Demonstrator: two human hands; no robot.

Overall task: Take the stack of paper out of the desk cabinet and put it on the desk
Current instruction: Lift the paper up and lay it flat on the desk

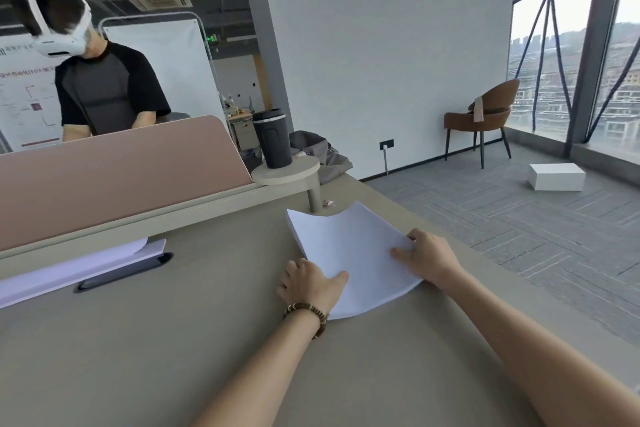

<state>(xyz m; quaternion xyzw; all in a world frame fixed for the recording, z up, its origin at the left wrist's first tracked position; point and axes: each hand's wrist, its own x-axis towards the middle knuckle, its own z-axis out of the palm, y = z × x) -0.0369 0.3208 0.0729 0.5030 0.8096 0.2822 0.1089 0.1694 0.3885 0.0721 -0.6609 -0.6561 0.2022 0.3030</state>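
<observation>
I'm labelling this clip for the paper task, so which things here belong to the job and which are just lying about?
Part of the job:
- stack of paper, lying on the desk
- left hand and right hand, both resting on it

Just lying about:
- dark tumbler on the round shelf
- other papers and dark pen case by the divider
- brown chair
- white box on the floor

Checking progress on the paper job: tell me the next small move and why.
Probably just lift both hands away. The stack of paper already lies flat on the desk, with the left hand and right hand resting on its near edges.
</observation>
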